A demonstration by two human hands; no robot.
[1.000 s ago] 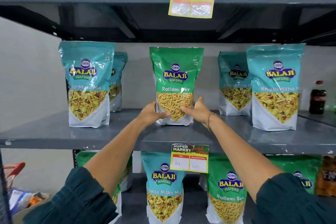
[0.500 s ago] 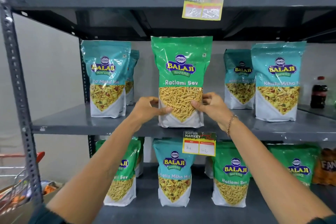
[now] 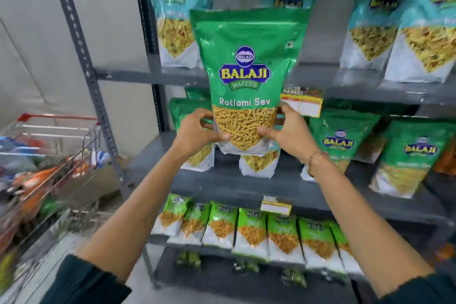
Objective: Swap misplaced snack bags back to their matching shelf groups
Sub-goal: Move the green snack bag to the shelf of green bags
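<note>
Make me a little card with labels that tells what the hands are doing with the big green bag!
held thing: green Ratlami Sev bag, upright, off the shelf
left hand: gripping the bag's lower left edge
right hand: gripping the bag's lower right edge
shelf above: teal bags standing in a row
shelf behind the bag: more green bags, plus one teal-edged bag just under the held one
far left: shopping trolley, blurred

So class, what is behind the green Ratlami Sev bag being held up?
Behind the green Ratlami Sev bag: a white-bottomed pouch shows beneath it on the grey metal shelf. That pouch's upper part and label are covered.
</note>
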